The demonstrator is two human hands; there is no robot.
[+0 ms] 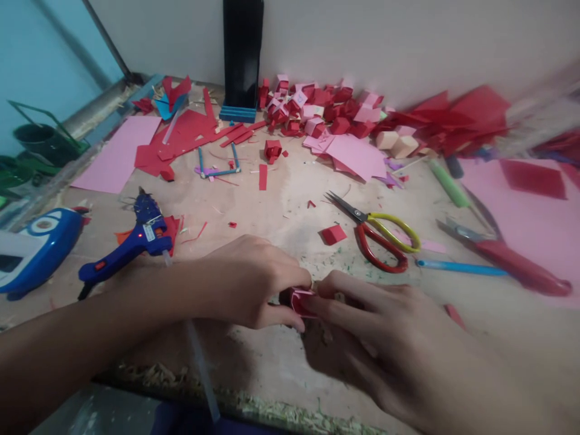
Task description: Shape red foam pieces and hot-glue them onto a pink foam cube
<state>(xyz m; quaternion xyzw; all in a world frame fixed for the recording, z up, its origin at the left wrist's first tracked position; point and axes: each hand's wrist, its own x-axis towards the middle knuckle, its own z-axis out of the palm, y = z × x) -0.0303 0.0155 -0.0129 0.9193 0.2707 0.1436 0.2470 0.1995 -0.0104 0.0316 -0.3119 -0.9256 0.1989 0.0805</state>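
My left hand (247,281) and my right hand (385,338) meet low over the wooden table (281,205), near its front edge. Both pinch a small folded red paper piece (302,300) between thumb and fingertips. Most of the piece is hidden by the fingers. A loose red paper square (334,234) lies just beyond the hands. Scissors with one red and one yellow handle (380,232) lie shut a little farther to the right.
A blue glue gun (131,241) rests left of my left forearm. A heap of folded red and pink paper cubes (326,112) lies against the back wall by a black upright stand (242,54). Pink sheets (118,151), red-handled shears (507,257), a blue pen (457,267) surround them.
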